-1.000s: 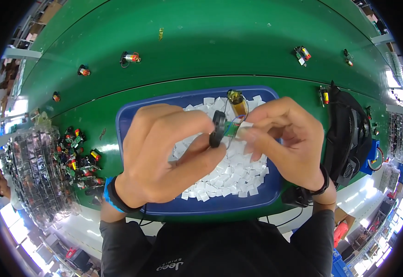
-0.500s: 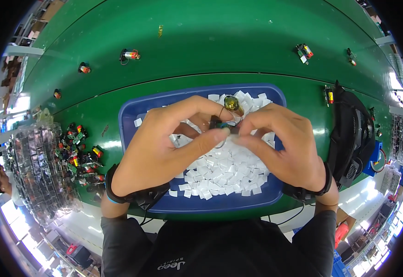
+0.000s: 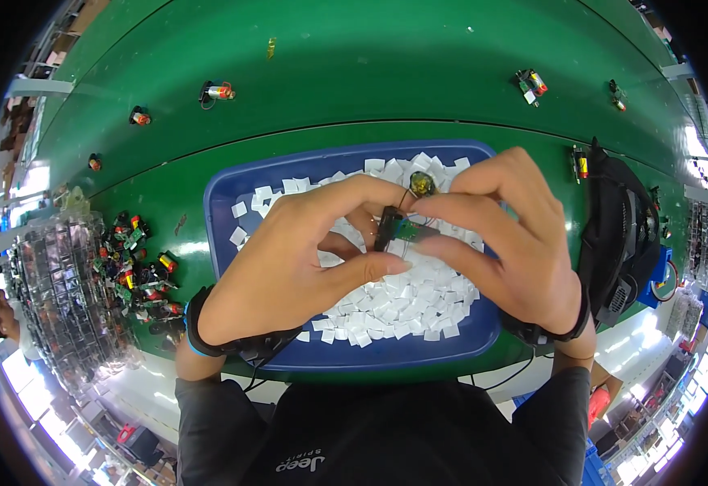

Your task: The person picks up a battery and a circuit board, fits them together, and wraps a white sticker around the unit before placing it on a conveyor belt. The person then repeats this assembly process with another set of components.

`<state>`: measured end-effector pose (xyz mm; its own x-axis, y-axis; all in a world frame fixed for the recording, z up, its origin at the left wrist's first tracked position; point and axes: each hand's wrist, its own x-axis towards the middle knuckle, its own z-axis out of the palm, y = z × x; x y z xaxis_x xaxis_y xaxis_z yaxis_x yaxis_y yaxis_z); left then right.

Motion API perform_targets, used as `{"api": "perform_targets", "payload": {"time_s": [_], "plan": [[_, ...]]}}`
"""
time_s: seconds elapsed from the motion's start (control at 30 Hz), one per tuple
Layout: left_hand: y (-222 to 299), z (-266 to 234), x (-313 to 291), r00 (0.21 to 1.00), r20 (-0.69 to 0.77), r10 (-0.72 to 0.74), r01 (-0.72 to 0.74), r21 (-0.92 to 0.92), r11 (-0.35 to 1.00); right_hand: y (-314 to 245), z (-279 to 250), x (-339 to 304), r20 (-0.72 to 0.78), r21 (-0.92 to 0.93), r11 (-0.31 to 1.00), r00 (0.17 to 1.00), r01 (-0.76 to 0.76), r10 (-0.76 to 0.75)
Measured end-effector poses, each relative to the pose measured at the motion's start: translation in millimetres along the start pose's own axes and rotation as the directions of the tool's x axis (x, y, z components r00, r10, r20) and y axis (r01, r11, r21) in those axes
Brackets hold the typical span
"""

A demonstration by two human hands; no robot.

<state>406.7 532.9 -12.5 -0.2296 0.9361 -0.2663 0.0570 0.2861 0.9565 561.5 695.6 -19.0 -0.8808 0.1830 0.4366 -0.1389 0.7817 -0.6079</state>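
Note:
A small green circuit board [image 3: 407,230] with a black block-like part [image 3: 386,228] at one end is held over a blue plastic bin [image 3: 394,354]. Wires join it to a yellowish, shiny round part [image 3: 422,184] just beyond. My left hand [image 3: 277,263] is closed on the black end, thumb nearest me and fingers behind. Between the thumb and fingers of my right hand [image 3: 508,235] is the board's other end, the index finger close to the round part. Beneath both hands, the bin holds a heap of small white square pieces [image 3: 378,304].
On the green table, a pile of similar board assemblies [image 3: 139,263] lies left of the bin, beside stacked clear trays [image 3: 70,292]. Single assemblies [image 3: 218,91] are spread farther back. A black bag [image 3: 617,231] sits at the right, near a blue object [image 3: 658,279].
The right hand has shifted up and right, its fingers opening wider around the board. More of the board and black part shows now, and the round part has moved slightly right.

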Motion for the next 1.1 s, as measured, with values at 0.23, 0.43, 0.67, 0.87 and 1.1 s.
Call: {"api": "perform_targets", "payload": {"time_s": [0.23, 0.43, 0.67, 0.87, 1.1], "plan": [[-4, 1, 1, 0.999, 0.047, -0.007, 0.002, 0.112, 0.994, 6, 10, -5, -0.031, -0.027, 0.994, 0.994, 0.103, -0.104], [-8, 4, 2, 0.993, 0.017, 0.119, -0.12, 0.201, 0.972, 12, 20, -7, -0.137, -0.257, 0.943, 0.958, 0.21, -0.251], [-6, 9, 2, 0.985, -0.03, 0.172, -0.154, 0.319, 0.935, 3, 13, -8, -0.11, -0.266, 0.959, 0.986, 0.096, -0.129], [-8, 12, 5, 0.987, -0.066, 0.147, -0.135, 0.166, 0.977, 9, 16, -6, -0.168, -0.131, 0.99, 0.984, 0.043, -0.065], [-2, 5, 5, 0.998, -0.044, 0.036, -0.036, 0.008, 0.999, 23, 6, -10, 0.236, 0.566, 0.725, 0.92, -0.393, 0.314]]}}
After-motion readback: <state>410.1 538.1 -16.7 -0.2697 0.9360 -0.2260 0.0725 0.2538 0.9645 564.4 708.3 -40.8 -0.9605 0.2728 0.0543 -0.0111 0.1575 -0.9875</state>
